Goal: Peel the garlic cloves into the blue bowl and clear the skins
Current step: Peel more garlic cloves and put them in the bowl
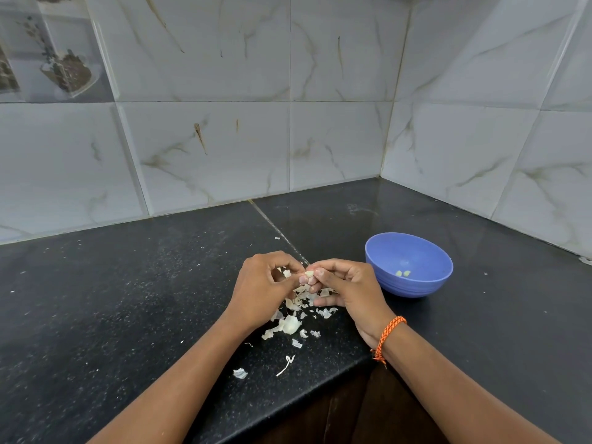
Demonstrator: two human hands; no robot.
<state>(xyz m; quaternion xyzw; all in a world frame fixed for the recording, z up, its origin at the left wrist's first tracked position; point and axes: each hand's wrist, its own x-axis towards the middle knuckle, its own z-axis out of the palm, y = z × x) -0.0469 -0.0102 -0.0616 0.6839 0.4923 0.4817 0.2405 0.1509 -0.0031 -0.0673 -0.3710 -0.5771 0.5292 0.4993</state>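
A: What is being held above the table?

B: A small garlic clove is being pinched between both hands. It is being gripped by the fingertips of the left hand from one side and by the thumb and fingers of the right hand from the other, with the two hands meeting at the clove. The fingers of both hands are being kept curled in.

A: Where are the skins being left?

B: A loose pile of garlic skins is lying on the dark table right under the hands, and stray scraps are trailing toward the near edge. A larger pale piece is sitting within the pile; whether it is a clove or only skin cannot be told.

A: And the bowl?

B: The blue bowl is standing upright on the table just to the right of the right hand, apart from it. Two small peeled cloves are lying inside it.

A: Anything else being seen?

B: An orange braided band is being worn on the right wrist, and marbled wall tiles are backing the table's corner.
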